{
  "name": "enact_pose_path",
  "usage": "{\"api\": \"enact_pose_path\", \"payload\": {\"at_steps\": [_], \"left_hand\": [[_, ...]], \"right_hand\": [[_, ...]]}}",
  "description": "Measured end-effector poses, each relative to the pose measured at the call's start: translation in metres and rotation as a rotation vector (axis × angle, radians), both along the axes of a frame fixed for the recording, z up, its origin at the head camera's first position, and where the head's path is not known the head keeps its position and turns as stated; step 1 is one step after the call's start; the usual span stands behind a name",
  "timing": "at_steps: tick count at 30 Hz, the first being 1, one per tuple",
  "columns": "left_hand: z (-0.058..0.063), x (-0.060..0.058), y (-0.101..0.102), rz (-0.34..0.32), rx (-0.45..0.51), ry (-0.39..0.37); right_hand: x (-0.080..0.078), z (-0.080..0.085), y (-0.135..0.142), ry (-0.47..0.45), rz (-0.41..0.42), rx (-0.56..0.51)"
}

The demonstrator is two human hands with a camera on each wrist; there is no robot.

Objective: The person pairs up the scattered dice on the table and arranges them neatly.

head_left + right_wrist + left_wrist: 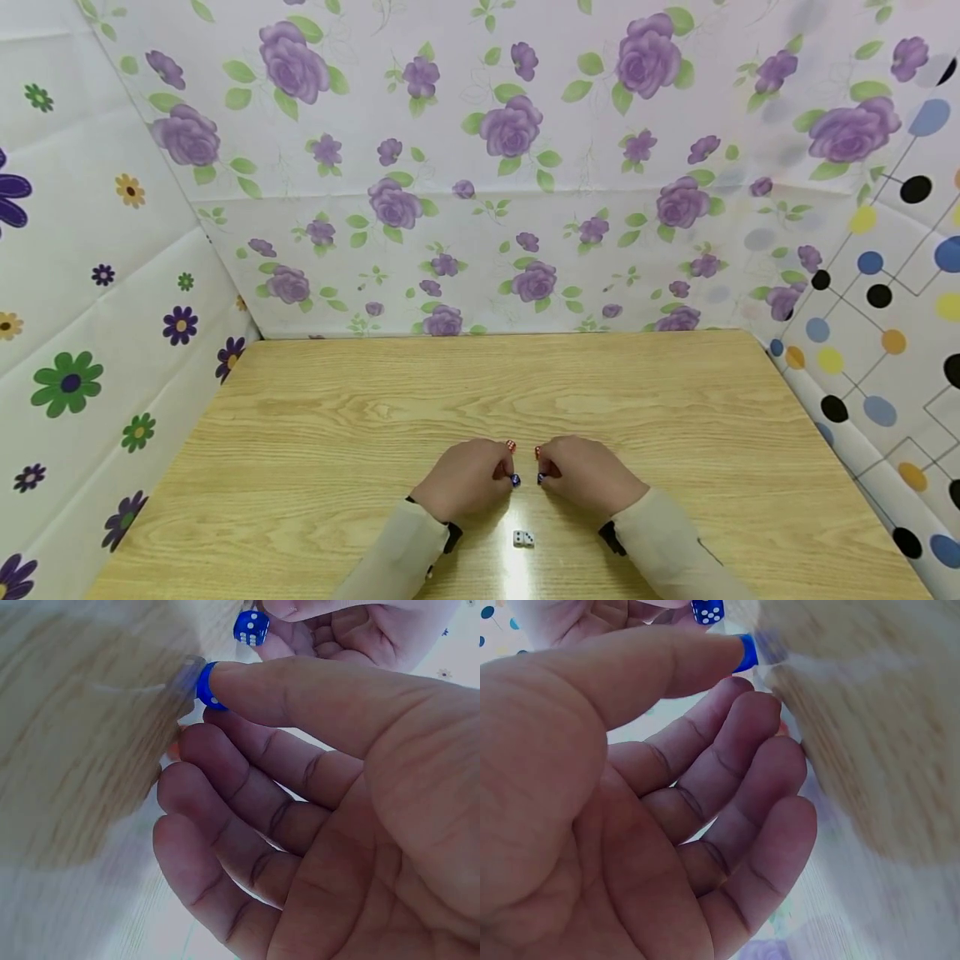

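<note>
Facing off across a narrow gap, left hand (467,479) pinched left blue die (515,481), right hand (590,477) right blue die (541,479). Red dice (511,446) sat just beyond, toward tabletop's (360,400) far edge. White dice (518,538) lay nearer the near edge, roughly midway between hands.

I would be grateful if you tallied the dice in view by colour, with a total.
Red dice: 2
Blue dice: 2
White dice: 2
Total: 6
</note>
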State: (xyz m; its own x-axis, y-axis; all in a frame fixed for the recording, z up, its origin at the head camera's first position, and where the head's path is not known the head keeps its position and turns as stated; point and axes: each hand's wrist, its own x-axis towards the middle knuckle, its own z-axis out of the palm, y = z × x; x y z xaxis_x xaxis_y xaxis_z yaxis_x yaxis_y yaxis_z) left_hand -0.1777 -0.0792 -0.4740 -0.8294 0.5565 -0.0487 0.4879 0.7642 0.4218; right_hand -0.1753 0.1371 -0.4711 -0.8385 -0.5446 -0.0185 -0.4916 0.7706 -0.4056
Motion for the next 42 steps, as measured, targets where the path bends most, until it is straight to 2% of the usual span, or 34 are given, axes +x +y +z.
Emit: {"api": "enact_pose_path", "payload": {"at_steps": [7,21,33,42], "left_hand": [[0.002,0.001,0.001,-0.006,-0.002,0.006],[0.002,0.002,0.003,-0.001,0.017,-0.034],[0.001,0.002,0.005,-0.026,-0.007,-0.007],[0.004,0.004,0.005,-0.027,0.014,-0.024]], "right_hand": [[0.002,0.001,-0.008,-0.003,0.022,0.002],[0.004,0.006,-0.008,0.004,0.025,0.004],[0.002,-0.002,-0.009,0.023,0.069,-0.005],[0.001,-0.004,-0.008,0.019,0.06,0.003]]}}
